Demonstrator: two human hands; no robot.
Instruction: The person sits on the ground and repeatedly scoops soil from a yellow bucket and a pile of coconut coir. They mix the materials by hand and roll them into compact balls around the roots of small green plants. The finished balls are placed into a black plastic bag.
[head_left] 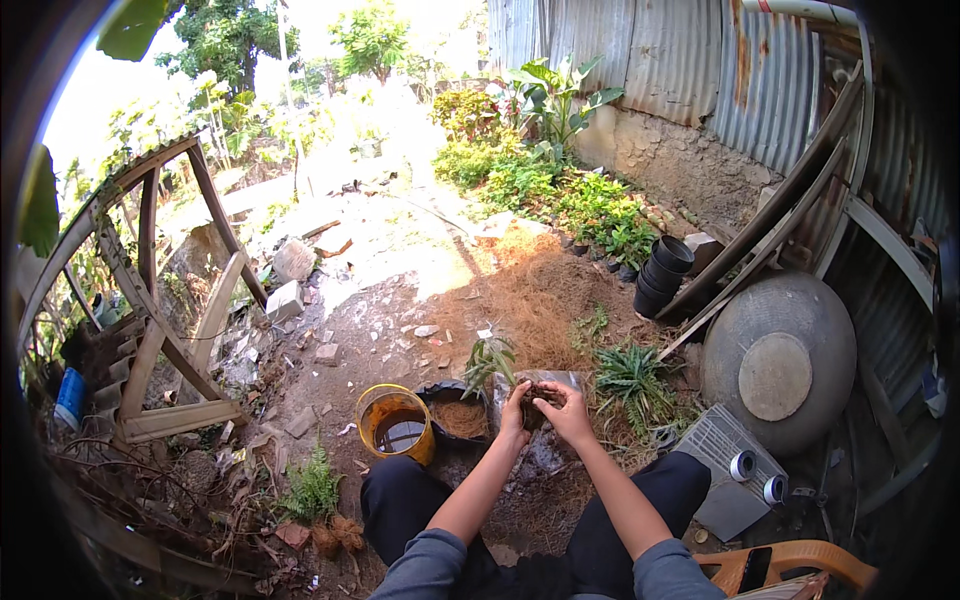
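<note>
Dark clump point(538, 393) between left hand point(514, 414) and right hand point(571, 414) fingers point(550, 408), leaves point(489, 364) leftward

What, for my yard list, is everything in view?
Leafy seedling: 1, green, at hands
Soil clump: 1, brown, in hands
Bucket: 1, yellow, left of hands
Open container: 1, black, beside bucket
Fibre: 1 patch, brown, centre
Spiky plant: 1, green, right
Fern: 1, green, lower left
Potted plants: many, green, upper centre
Stacked pots: several, black, right
Round object: 1, grey, right
Grilled box: 1, grey, lower right
Rolls: 2, white, at box
Chair: 1, orange, lower right
Cylinder: 1, blue, left
Wooden frame: 1, brown, left
Corrugated sheets: several, grey, upper right
Sleeves: 2, grey, bottom
Left hand, right hand: 2, bare, on clump
</note>
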